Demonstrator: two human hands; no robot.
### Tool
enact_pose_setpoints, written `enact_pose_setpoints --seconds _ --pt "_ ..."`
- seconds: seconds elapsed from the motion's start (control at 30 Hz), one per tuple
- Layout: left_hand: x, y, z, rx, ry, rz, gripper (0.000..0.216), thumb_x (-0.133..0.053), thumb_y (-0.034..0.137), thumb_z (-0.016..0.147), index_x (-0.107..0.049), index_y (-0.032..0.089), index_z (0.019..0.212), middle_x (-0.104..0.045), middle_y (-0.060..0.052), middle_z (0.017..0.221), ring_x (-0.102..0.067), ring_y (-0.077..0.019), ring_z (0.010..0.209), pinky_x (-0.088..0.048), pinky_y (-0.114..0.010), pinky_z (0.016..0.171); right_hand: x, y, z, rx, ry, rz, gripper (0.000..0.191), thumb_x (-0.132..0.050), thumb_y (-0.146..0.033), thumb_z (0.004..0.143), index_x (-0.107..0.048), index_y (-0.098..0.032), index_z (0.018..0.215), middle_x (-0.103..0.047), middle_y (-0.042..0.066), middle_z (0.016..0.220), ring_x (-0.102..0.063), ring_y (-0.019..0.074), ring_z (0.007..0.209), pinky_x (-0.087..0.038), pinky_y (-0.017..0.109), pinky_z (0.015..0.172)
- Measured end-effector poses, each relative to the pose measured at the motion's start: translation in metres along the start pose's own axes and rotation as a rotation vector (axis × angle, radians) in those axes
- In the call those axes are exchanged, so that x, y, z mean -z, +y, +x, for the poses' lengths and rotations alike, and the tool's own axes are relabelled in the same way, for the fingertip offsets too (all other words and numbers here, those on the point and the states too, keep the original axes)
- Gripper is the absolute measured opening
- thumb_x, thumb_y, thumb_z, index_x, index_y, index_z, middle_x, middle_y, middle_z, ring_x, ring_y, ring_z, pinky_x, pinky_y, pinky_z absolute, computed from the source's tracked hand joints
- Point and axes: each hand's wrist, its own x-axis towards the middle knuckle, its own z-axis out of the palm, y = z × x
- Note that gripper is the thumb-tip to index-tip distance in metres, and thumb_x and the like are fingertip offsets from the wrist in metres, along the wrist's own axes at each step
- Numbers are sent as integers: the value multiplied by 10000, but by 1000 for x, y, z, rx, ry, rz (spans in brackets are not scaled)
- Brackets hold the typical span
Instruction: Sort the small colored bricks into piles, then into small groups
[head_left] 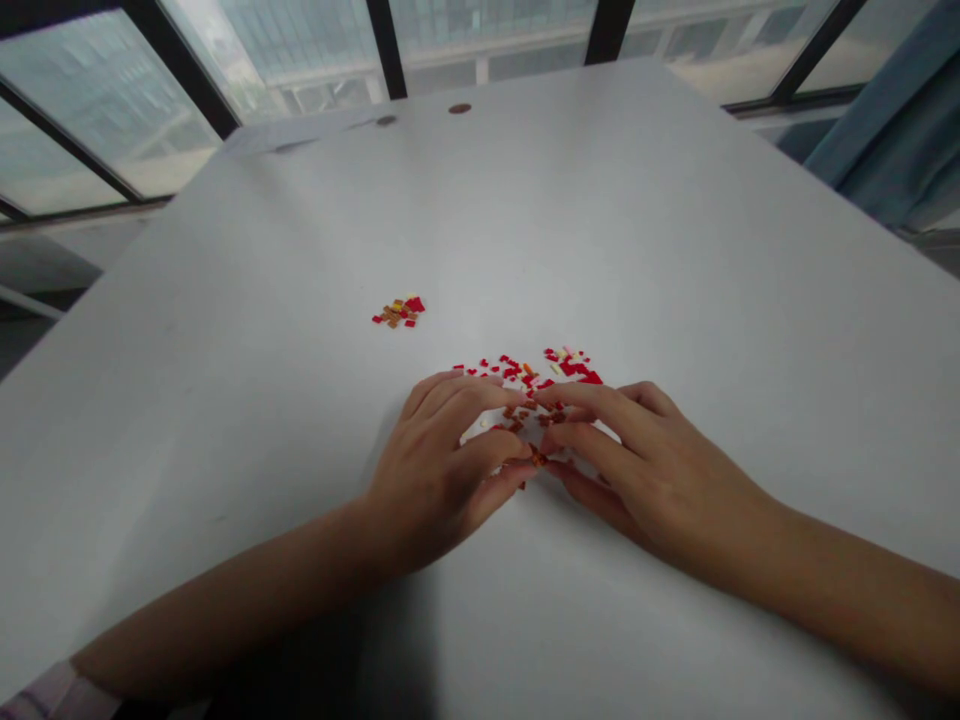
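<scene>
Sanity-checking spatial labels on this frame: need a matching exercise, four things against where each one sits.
Things:
1. small pile
2. big pile
3. brown discs
4. curtain

Places:
A. far edge of the table
B. at the tips of the left hand and right hand
C. alone, left of and beyond the other bricks
D. off the table, upper right

Pairs: 1-C, 2-B, 3-A, 4-D

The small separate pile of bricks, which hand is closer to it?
Left. The left hand is below and slightly right of the small pile; the right hand farther right.
</scene>
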Motion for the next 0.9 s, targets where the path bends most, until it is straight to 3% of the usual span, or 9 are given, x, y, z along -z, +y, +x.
enact_pose_setpoints --seconds 0.4,0.5,0.6,0.8,0.9 --pt "2 3 0 11 -18 -19 86 -681 209 875 -604 246 884 -705 -53 1123 -661 -212 1042 -504 -438 987 -1 -9 1 -17 35 5 127 -513 -171 980 -638 -152 977 -718 150 1144 -675 229 1026 -487 367 769" --pt "4 -1 2 27 -30 -10 65 -669 202 869 -620 245 865 -710 -50 1143 -663 -214 1062 -478 -452 1016 -2 -9 -1 -30 53 16 142 -521 -187 979 -612 -144 1080 -711 151 1152 -665 229 1056 -502 366 793" --pt "10 -26 4 111 -59 75 26 -671 236 871 -666 257 856 -714 -37 1176 -656 -244 1110 -437 -498 1035 -3 0 -3 -87 79 6 254 -564 -210 955 -577 -132 1197 -685 175 1184 -653 256 1096 -525 388 821" --pt "25 -114 -4 434 20 331 75 -698 329 816 -726 260 810 -725 -44 1155 -668 -272 1078 -469 -502 1004 -5 25 -6 -241 67 55 250 -565 -252 945 -588 -206 1190 -653 154 1202 -664 267 1073 -564 436 842" --pt "29 -139 -13 525 5 455 70 -698 336 785 -738 279 790 -742 -29 1102 -667 -289 1056 -466 -517 995 -6 29 -7 -282 84 89 252 -544 -263 952 -595 -229 1197 -642 140 1208 -666 266 1076 -568 456 864"
